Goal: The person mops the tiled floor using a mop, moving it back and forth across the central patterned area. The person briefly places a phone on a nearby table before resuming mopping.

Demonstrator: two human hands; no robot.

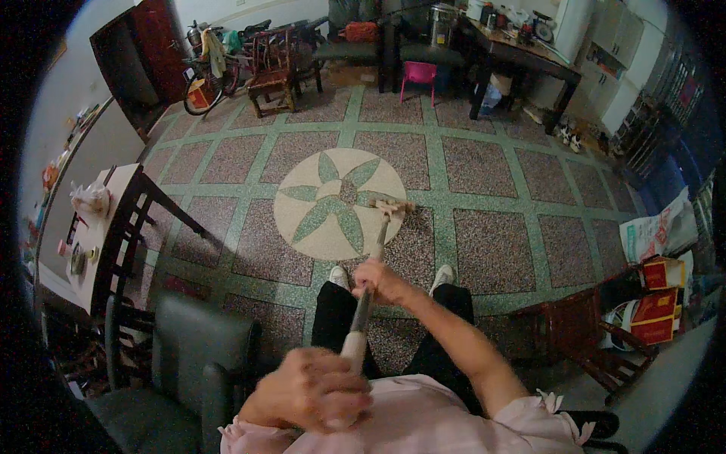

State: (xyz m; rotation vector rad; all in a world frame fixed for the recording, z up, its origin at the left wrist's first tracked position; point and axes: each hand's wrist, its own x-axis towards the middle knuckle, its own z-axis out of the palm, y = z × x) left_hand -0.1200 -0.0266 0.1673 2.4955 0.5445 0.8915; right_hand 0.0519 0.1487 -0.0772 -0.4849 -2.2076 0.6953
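A long-handled mop (pixel 388 207) runs from my waist out to the floor, its pale head resting near the right edge of a round flower inlay (pixel 317 193). The head's strands are slightly blurred. Near my chest, my left hand (pixel 315 389) is wrapped around the light grip end of the handle. Farther down the shaft, my right hand (pixel 379 281) grips the pole between my feet. Both forearms come from the sleeves of a pale pink shirt (pixel 408 417).
A dark padded chair (pixel 204 335) and a table (pixel 99 238) stand at left. On the right are a wooden chair (pixel 578 329) and red boxes (pixel 655 318). Farther off are a bicycle (pixel 204 91), a wooden armchair (pixel 271 71), a pink stool (pixel 418 72) and a dark table (pixel 522 48).
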